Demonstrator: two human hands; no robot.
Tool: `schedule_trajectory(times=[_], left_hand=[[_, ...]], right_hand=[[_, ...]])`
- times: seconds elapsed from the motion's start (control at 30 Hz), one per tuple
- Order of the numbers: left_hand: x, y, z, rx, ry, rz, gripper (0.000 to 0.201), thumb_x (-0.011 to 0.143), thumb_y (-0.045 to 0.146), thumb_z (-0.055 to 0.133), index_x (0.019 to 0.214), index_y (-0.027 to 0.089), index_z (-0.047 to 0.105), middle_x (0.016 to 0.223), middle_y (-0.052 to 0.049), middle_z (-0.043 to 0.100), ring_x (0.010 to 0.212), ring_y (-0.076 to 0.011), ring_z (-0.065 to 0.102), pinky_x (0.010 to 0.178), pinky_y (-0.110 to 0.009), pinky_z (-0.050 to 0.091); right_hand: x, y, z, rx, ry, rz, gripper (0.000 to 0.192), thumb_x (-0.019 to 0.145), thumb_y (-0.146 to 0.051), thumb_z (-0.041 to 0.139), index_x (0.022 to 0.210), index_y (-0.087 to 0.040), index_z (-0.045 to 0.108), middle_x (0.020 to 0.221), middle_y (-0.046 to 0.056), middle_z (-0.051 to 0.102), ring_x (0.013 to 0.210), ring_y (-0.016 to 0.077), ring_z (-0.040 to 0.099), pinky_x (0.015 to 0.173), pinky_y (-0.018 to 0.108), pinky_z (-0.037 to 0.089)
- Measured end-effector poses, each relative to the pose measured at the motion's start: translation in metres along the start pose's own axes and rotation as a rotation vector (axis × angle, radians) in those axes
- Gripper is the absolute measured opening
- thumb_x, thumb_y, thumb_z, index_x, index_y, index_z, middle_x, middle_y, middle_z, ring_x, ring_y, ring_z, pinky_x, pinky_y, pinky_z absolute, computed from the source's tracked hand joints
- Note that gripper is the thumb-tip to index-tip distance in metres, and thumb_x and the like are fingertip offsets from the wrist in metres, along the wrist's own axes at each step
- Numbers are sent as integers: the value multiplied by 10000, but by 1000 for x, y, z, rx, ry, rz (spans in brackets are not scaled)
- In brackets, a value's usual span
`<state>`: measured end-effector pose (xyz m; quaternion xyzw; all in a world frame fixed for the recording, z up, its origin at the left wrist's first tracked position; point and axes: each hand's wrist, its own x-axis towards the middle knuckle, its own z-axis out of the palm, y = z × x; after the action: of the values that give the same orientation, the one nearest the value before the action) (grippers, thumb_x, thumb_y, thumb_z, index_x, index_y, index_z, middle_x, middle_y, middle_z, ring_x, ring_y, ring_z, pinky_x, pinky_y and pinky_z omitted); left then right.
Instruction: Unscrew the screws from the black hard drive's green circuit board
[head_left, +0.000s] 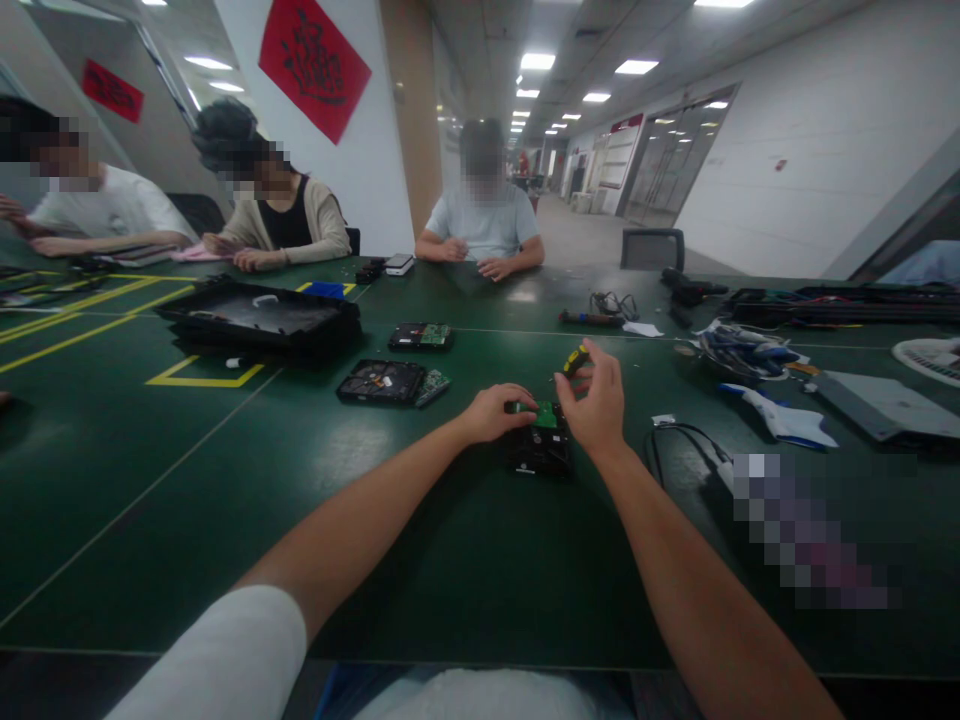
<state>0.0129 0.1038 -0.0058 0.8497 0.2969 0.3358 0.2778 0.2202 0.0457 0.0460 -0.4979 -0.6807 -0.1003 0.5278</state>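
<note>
— Fingers [609, 368] of the right hand [596, 412]: state?
— Curled, thumb and fingertips closed round a yellow-and-black tool [576, 362]. Looks lifted clear of the drive; tip too small to make out.
— Left hand [495, 415]?
— Half bent over the left side of the black drive [541, 458]. Gripping or only pressing, cannot tell.
— Drive's position?
— On the green table [300, 540], between the hands, its green board [549, 412] facing up.
— Risks?
— Tool could skate and scratch the board if it lands at a slant. Drive could skid if the left hand bears down too lightly. Left fingertips sit near the tool, so a slip could jab them.
— Surroundings?
— Loose circuit board [433, 387] just beside an open drive case [381, 380]; a sweep of the left forearm [375, 500] might knock either. Black cable [694, 430] near the right wrist could snag.
</note>
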Motion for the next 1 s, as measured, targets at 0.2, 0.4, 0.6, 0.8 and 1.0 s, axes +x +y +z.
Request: schedule_trajectory(times=[0.2, 0.4, 0.6, 0.8, 1.0], left_hand=[[0, -1, -1, -1, 3, 11, 257, 866, 383, 765, 1092, 264, 793, 1233, -54, 734, 1152, -227, 679, 1096, -383, 484], [0, -1, 0, 9, -1, -8, 267, 866, 390, 765, 1102, 268, 793, 1246, -55, 731, 1163, -229, 675, 1104, -385, 480], [1, -1, 0, 10, 1, -5, 263, 864, 394, 766, 1093, 267, 791, 1239, -54, 734, 1157, -226, 677, 1099, -390, 484], [0, 0, -1, 0, -1, -10, 270, 870, 400, 759, 1103, 265, 788, 1249, -57, 728, 1150, -224, 679, 1088, -389, 490], [0, -1, -1, 10, 2, -20, 278, 862, 409, 765, 1101, 269, 791, 1243, -59, 726, 1150, -226, 674, 1092, -392, 484]], right_hand=[[1, 0, 0, 21, 15, -23, 601, 941, -261, 579, 1508, -185, 394, 1283, 167, 568, 886, 209, 679, 792, 411, 652], [1, -1, 0, 8, 9, -7, 600, 939, -331, 617, 1499, -222, 430, 1283, 152, 564, 838, 201, 672, 746, 411, 658], [0, 1, 4, 22, -2, -22, 669, 938, -287, 599, 1559, -227, 357, 1311, 163, 555, 962, 240, 681, 827, 443, 653], [1, 0, -1, -4, 7, -8, 551, 948, -313, 603, 1470, -228, 447, 1249, 136, 583, 812, 192, 666, 801, 438, 648], [1, -2, 0, 23, -22, -35, 630, 926, -222, 560, 1530, -213, 381, 1320, 153, 554, 960, 219, 667, 859, 416, 635]])
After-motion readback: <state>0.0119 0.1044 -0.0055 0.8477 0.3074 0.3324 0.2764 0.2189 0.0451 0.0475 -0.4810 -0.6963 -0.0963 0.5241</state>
